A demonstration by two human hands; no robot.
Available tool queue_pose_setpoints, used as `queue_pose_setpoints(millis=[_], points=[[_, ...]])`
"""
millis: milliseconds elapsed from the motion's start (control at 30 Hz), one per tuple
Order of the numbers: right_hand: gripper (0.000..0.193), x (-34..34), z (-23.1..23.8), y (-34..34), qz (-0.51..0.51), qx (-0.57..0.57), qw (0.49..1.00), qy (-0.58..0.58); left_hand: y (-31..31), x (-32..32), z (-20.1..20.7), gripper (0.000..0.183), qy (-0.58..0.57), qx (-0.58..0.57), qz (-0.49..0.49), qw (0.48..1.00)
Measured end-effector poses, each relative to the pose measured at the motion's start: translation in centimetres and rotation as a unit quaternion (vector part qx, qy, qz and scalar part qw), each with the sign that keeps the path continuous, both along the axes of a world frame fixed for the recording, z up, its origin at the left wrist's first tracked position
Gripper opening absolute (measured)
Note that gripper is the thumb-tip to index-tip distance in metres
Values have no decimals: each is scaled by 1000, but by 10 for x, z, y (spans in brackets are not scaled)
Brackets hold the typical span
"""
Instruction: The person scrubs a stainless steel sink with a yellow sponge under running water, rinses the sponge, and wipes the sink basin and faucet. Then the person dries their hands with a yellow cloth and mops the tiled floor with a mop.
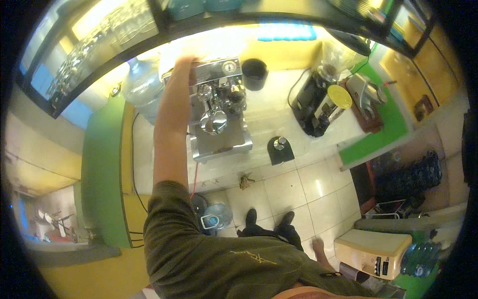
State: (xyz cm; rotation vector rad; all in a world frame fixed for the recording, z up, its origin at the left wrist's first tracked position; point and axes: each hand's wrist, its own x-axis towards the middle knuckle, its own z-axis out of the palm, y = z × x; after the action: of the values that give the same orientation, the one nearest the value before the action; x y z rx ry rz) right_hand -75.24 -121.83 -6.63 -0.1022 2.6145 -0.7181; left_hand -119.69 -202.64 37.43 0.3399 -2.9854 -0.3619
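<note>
My left arm stretches up to the top of a chrome espresso machine point(219, 144). At the machine's upper edge my left hand point(186, 59) is lost in bright glare, so its fingers cannot be made out. Below the arm's reach, a portafilter point(214, 122) sits at the machine's front, above the drip tray. A round gauge point(229, 67) shows near the top right corner. Low at my right side hangs my right hand point(317, 244), small and blurred, with no object visible in it and its fingers unclear.
A dark round container point(255, 74) stands right of the machine. Farther right is a black coffee grinder point(311, 104). A tamper point(280, 143) rests on a black mat near the counter's front edge. Glass-fronted cabinets point(159, 20) overhang the counter. A water jug point(216, 217) stands on the floor.
</note>
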Motion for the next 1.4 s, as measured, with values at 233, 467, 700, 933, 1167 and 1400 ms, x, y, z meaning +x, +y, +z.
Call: queue_pose_setpoints(millis=[233, 467, 700, 933, 1167, 1400], points=[[28, 132, 27, 124, -299, -60, 918, -255, 3, -21, 4, 31, 81, -18, 72, 994], [31, 139, 5, 145, -310, -218, 918, -122, 95, -2, -38, 33, 462, 19, 118, 879], [37, 9, 21, 283, -448, -273, 846, -97, 549, 87, -241, 37, 350, 487, 17, 800], [30, -160, 63, 416, -404, -183, 896, -12, 869, 6, -191, 12, -26, 526, -299, 796], [31, -317, 29, 506, -298, -285, 906, -101, 1015, -155, -156, 29, 144, 609, -278, 729], [32, -325, -100, 699, -265, 78, 920, -278, 1180, -321, -20, 50, 426, 598, -243, 633]])
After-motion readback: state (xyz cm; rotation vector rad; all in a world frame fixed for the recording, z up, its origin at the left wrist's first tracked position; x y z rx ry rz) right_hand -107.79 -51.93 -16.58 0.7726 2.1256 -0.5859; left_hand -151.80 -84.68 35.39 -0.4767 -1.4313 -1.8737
